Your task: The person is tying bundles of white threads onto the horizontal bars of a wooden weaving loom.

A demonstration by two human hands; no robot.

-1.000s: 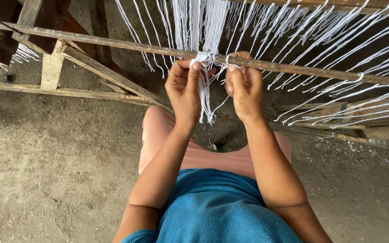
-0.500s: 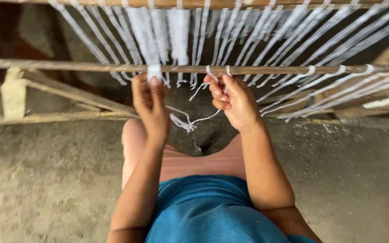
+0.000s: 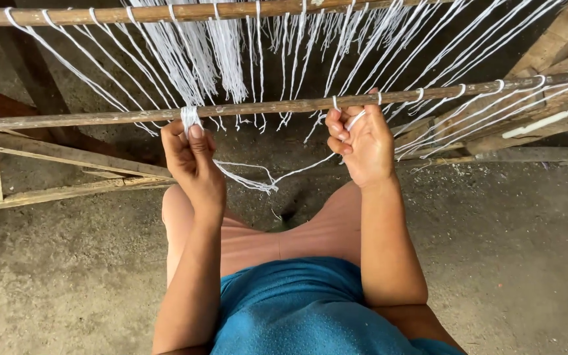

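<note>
Along the near wooden rod [image 3: 264,107], running left to right, the left hand [image 3: 192,161] pinched a white thread bundle [image 3: 190,117]; the right hand [image 3: 361,141] gripped a loose thread [image 3: 297,171] sagging between both.

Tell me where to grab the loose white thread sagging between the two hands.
Pinch the loose thread on its taut rising stretch just below the right hand, coming from the near side. That stretch hangs free of the wooden rod; the frayed low bunch looks tangled.

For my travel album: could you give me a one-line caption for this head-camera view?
Left hand pinches a white thread bundle at a wooden rod; right hand draws a strand.
</note>
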